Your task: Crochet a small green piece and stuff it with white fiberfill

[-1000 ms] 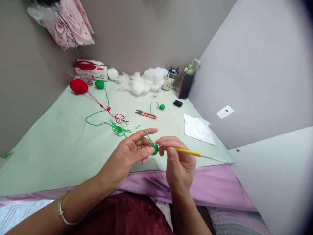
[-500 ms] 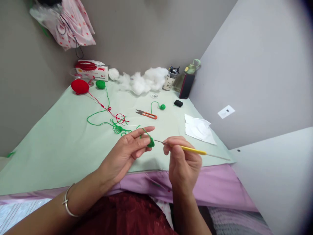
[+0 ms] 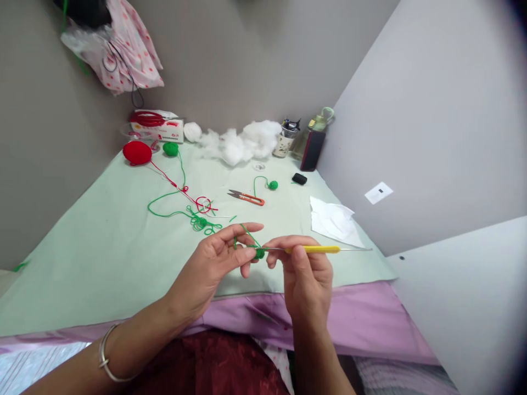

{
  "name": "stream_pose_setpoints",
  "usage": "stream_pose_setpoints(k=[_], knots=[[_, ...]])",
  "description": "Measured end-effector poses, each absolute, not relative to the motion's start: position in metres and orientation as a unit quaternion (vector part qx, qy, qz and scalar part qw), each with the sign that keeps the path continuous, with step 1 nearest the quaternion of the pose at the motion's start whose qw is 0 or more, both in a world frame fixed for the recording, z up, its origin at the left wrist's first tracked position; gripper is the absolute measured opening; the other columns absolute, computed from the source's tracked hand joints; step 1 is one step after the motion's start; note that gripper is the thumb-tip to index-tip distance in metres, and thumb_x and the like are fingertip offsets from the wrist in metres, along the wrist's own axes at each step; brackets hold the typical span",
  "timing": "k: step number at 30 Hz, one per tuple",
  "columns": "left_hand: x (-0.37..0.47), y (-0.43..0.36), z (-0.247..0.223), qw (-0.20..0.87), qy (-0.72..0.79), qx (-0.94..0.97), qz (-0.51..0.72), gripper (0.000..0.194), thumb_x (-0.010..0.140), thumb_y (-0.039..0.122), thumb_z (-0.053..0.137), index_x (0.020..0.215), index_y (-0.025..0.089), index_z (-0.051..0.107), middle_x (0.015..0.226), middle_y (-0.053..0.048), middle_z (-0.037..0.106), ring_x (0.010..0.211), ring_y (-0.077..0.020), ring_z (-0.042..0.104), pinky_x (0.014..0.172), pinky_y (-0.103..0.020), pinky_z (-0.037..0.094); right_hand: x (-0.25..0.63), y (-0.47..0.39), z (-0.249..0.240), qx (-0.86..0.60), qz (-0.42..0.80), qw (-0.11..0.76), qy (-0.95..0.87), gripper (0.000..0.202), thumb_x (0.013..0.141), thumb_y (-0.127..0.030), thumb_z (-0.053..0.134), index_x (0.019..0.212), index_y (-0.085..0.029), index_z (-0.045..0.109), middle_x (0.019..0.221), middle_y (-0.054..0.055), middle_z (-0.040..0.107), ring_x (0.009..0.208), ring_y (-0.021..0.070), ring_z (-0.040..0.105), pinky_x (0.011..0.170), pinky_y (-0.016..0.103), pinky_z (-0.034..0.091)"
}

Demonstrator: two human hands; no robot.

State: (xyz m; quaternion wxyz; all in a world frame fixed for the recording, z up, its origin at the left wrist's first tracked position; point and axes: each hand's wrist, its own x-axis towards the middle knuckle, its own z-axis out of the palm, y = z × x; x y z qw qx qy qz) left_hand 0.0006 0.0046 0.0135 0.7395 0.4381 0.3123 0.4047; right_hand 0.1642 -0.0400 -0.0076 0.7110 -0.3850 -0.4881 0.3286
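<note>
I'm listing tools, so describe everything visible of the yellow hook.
The hook has a yellow, plastic-looking grip with a thin, metallic-looking shaft at each end. The right hand holds it nearly level above the table. One shaft reaches the green piece in the left hand; that tip cannot be made out.

Left hand (image 3: 218,252) and right hand (image 3: 308,269): two. Bracelet (image 3: 102,359): one. Hook (image 3: 319,249): one. Green knotted piece (image 3: 259,254): one. Red yarn ball (image 3: 137,153), green yarn ball (image 3: 170,149), white yarn ball (image 3: 192,131), table's (image 3: 102,263) back left corner: three. Small green ball (image 3: 273,185), mid-table: one. Snips (image 3: 241,196): one pair. Box (image 3: 175,131): one. Stuffing (image 3: 233,148), back edge: one heap. Cup (image 3: 283,146): one; pens (image 3: 291,124) inside crowded, no sure count. Bottle (image 3: 319,122), back right corner: one. Phone (image 3: 313,151): one.
</note>
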Motion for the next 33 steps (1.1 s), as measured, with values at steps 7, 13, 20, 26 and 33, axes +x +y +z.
stream_pose_setpoints(k=[7,13,20,26,33], knots=[[-0.002,0.002,0.014,0.673,0.351,0.488,0.431,0.033,0.086,0.029,0.082,0.119,0.027,0.079,0.086,0.003,0.062,0.064,-0.0099,0.054,0.069,-0.027,0.046,0.161,-0.053,-0.004,-0.443,0.131,0.625,-0.63,0.026,0.103,-0.013,0.051,0.111,-0.025,0.073,0.1,0.005,0.079,0.083,0.0177,0.074,0.072,0.033,0.062],[0.001,-0.002,0.012,0.725,0.321,0.426,0.435,0.046,0.084,0.027,0.086,0.129,0.029,0.075,0.083,0.004,0.06,0.064,-0.0065,0.046,0.063,-0.02,0.04,0.153,-0.051,-0.024,-0.437,-0.149,0.524,-0.716,0.04,0.094,-0.009,0.066,0.131,-0.025,0.071,0.108,0.011,0.075,0.097,0.0225,0.073,0.078,0.034,0.063],[-0.003,0.006,0.015,0.814,0.274,0.326,0.396,0.044,0.087,0.028,0.085,0.129,0.025,0.076,0.071,0.006,0.049,0.057,-0.0042,0.031,0.062,-0.019,0.035,0.152,-0.046,-0.011,-0.446,0.116,0.675,-0.576,0.025,0.103,-0.014,0.054,0.105,-0.026,0.075,0.081,0.003,0.068,0.074,0.0176,0.064,0.067,0.034,0.056],[-0.006,0.004,0.014,0.755,0.308,0.412,0.407,0.04,0.085,0.034,0.085,0.125,0.034,0.078,0.089,0.003,0.056,0.066,-0.0078,0.036,0.058,-0.022,0.031,0.149,-0.046,-0.007,-0.436,0.163,0.687,-0.559,0.022,0.103,-0.018,0.057,0.101,-0.027,0.077,0.088,0.003,0.073,0.075,0.0172,0.064,0.068,0.034,0.054],[-0.011,0.004,0.017,0.739,0.33,0.415,0.416,0.039,0.084,0.035,0.086,0.123,0.036,0.08,0.09,0.001,0.057,0.08,-0.0121,0.047,0.066,-0.022,0.036,0.152,-0.052,-0.005,-0.418,0.189,0.707,-0.538,0.022,0.103,-0.017,0.057,0.102,-0.025,0.077,0.082,0.001,0.071,0.072,0.0145,0.062,0.066,0.03,0.052]])
